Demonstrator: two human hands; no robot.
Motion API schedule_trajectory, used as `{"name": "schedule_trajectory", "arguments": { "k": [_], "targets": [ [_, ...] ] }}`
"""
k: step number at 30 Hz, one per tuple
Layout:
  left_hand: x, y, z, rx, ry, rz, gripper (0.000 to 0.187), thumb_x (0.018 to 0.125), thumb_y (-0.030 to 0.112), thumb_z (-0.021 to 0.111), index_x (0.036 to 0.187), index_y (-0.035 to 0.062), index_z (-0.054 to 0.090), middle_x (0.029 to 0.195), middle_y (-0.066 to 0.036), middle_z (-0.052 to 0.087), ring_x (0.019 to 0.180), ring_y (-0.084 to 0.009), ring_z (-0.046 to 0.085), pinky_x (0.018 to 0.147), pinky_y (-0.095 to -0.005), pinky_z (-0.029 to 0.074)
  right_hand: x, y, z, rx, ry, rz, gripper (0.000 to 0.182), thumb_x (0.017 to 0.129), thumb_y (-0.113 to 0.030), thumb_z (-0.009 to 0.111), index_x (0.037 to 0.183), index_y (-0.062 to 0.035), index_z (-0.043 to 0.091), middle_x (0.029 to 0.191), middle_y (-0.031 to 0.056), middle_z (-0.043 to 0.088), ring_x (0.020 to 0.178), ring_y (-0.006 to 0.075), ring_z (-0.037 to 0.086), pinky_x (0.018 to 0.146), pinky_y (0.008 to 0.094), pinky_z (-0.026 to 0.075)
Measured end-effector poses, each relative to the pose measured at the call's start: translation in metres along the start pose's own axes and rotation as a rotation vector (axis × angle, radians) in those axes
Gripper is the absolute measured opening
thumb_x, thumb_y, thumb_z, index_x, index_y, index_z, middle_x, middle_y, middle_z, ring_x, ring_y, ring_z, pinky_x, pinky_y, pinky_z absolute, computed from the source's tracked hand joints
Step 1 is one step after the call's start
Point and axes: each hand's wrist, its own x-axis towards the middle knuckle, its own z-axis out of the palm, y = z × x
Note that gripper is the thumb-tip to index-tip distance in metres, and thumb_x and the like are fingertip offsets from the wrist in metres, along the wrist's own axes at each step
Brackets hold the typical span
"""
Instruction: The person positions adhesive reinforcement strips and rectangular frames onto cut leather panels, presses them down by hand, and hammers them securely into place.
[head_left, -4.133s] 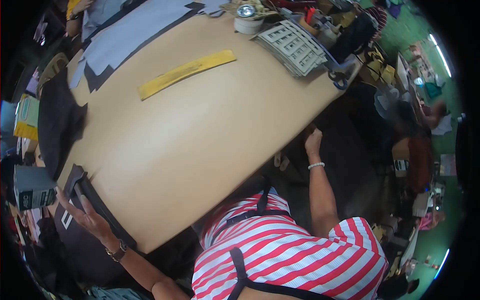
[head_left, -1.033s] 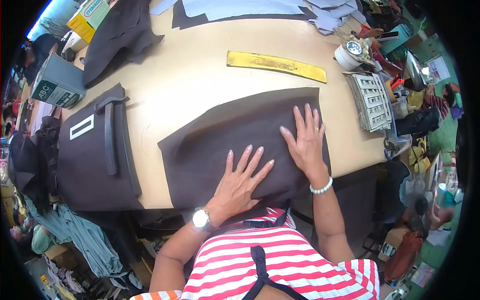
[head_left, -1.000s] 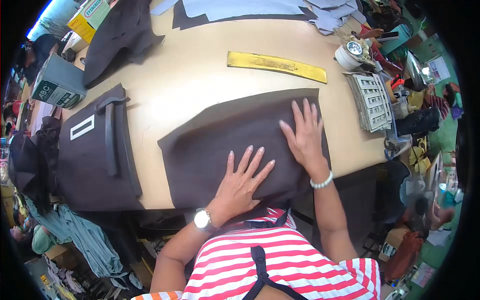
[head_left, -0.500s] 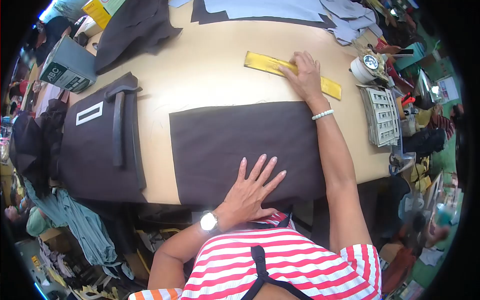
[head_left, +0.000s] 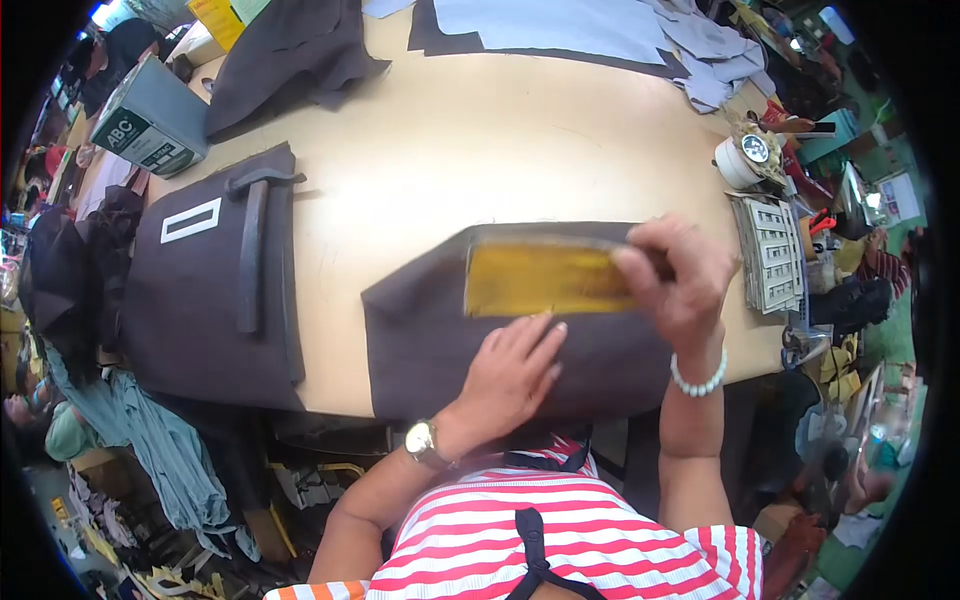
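Note:
My right hand point(head_left: 685, 275), smeared by motion, grips the right end of a yellow ruler-like strip point(head_left: 540, 278). The strip is over the upper part of a dark brown fabric piece point(head_left: 430, 350), its broad face toward me. My left hand point(head_left: 510, 375) lies on the fabric with its fingers stretched out, fingertips right at the strip's lower edge. Near the upper left, the fabric's edge slants and its corner looks turned or lifted.
On the left, a hammer point(head_left: 253, 255) and a white rectangular frame point(head_left: 190, 220) lie on stacked dark fabric point(head_left: 200, 320). Behind stands an ABC tin point(head_left: 150, 120). At right are a white spool point(head_left: 738, 162) and bundled card templates point(head_left: 772, 255). Light grey fabric point(head_left: 560, 25) lies at the back.
My right hand has brought the yellow strip from the bare table down onto the fabric, toward me. The fabric's upper left corner has shifted out of its straight line. My left hand's fingers are closer together.

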Motion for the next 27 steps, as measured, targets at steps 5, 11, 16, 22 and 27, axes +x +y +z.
{"name": "schedule_trajectory", "arguments": {
  "k": [5, 11, 16, 22, 27],
  "targets": [
    [-0.011, -0.01, -0.02, -0.103, 0.137, 0.14, 0.02, 0.07, 0.001, 0.066, 0.091, 0.0021, 0.065, 0.095, -0.009, 0.064, 0.087, -0.0254, 0.063, 0.074, -0.0361, 0.05, -0.033, -0.003, 0.029, 0.001, -0.351, 0.07, 0.021, 0.078, -0.022, 0.072, 0.083, -0.0045, 0.062, 0.07, 0.0081, 0.059, 0.062, 0.0247, 0.061, 0.055, 0.0351, 0.046],
    [-0.016, -0.016, -0.036, 0.127, 0.268, 0.087, 0.03, 0.069, 0.003, 0.068, 0.099, 0.0014, 0.065, 0.107, -0.013, 0.062, 0.102, -0.0308, 0.06, 0.087, -0.0404, 0.048, -0.046, 0.011, 0.042, -0.152, -0.005, 0.184, 0.032, 0.081, -0.019, 0.07, 0.105, 0.0008, 0.061, 0.099, 0.0163, 0.062, 0.093, 0.0313, 0.06, 0.082, 0.038, 0.048],
    [-0.011, -0.041, -0.053, 0.396, 0.39, -0.18, 0.041, 0.075, 0.008, 0.07, 0.113, 0.0, 0.059, 0.11, -0.017, 0.06, 0.104, -0.0337, 0.057, 0.089, -0.043, 0.046, -0.111, 0.03, 0.024, -0.162, 0.179, 0.715, 0.033, 0.084, -0.013, 0.066, 0.112, 0.0042, 0.059, 0.103, 0.0179, 0.062, 0.098, 0.0316, 0.06, 0.088, 0.0397, 0.046],
    [-0.02, -0.053, -0.046, 0.244, 0.393, -0.333, 0.043, 0.076, 0.01, 0.073, 0.115, -0.001, 0.058, 0.111, -0.019, 0.06, 0.104, -0.0344, 0.057, 0.09, -0.0419, 0.046, -0.135, 0.027, 0.023, -0.182, 0.13, 0.786, 0.032, 0.085, -0.009, 0.064, 0.113, 0.0053, 0.058, 0.099, 0.0165, 0.064, 0.096, 0.03, 0.06, 0.088, 0.039, 0.046],
    [-0.008, -0.057, -0.043, 0.093, 0.458, -0.349, 0.037, 0.08, 0.008, 0.069, 0.115, -0.001, 0.059, 0.121, -0.021, 0.058, 0.114, -0.0357, 0.053, 0.096, -0.0422, 0.042, -0.119, 0.033, 0.03, 0.118, 0.224, 0.926, 0.03, 0.085, -0.003, 0.059, 0.114, 0.0044, 0.059, 0.108, 0.0162, 0.064, 0.106, 0.0271, 0.059, 0.095, 0.0357, 0.044]
  ]
}}
